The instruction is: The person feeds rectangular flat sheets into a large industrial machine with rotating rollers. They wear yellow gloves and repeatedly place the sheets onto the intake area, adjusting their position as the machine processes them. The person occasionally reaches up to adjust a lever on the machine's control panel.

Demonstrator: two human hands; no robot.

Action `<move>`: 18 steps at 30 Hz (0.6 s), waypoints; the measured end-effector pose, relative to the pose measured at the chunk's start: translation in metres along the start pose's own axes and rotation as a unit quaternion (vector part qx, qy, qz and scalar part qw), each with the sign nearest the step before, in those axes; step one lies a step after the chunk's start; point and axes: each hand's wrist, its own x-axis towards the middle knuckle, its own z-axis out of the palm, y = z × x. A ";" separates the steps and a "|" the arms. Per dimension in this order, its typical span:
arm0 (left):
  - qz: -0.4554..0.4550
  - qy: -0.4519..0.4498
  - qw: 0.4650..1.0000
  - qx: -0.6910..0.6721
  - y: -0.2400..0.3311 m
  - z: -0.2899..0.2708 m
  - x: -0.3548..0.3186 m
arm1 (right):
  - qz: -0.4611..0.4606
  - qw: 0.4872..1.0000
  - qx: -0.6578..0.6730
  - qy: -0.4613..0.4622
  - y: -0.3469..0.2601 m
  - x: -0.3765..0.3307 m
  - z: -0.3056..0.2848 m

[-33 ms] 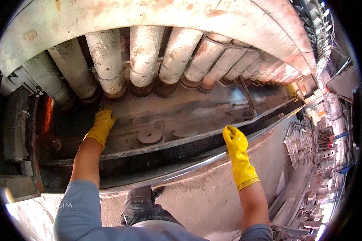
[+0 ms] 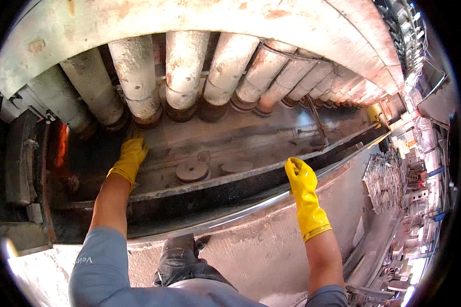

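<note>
My left hand [image 2: 130, 153], in a yellow rubber glove, reaches into a long dark metal trough [image 2: 271, 176]. Its fingers stretch toward the dirty foot of a thick pale pipe [image 2: 142, 100], thumb apart; the fingertips are dim, and I cannot tell if they touch anything. No held thing shows there. My right hand [image 2: 302, 176], gloved alike, is closed with curled fingers above the trough's near rim, and nothing shows in it. Between the hands, a round grey disc with a centre hole [image 2: 192, 171] lies on the trough floor, beside a second flat round piece [image 2: 236, 167].
A row of thick pipes slants down along the far side, below a broad pale curved beam [image 2: 200, 18]. A thin rod [image 2: 317, 123] leans in the trough. Glowing orange light [image 2: 62, 146] shows at the left end. Stacked flat pieces [image 2: 383, 179] stand at right.
</note>
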 end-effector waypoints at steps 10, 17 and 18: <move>0.000 -0.137 0.990 0.031 0.010 -0.018 0.027 | -0.010 0.997 -0.069 -0.031 -0.025 0.033 0.006; 0.093 -0.159 0.982 -0.035 -0.005 -0.051 0.004 | -0.030 0.994 -0.107 -0.017 -0.023 0.056 0.026; 0.095 -0.165 0.981 -0.026 -0.010 -0.054 0.005 | -0.029 0.994 -0.107 -0.015 -0.024 0.060 0.028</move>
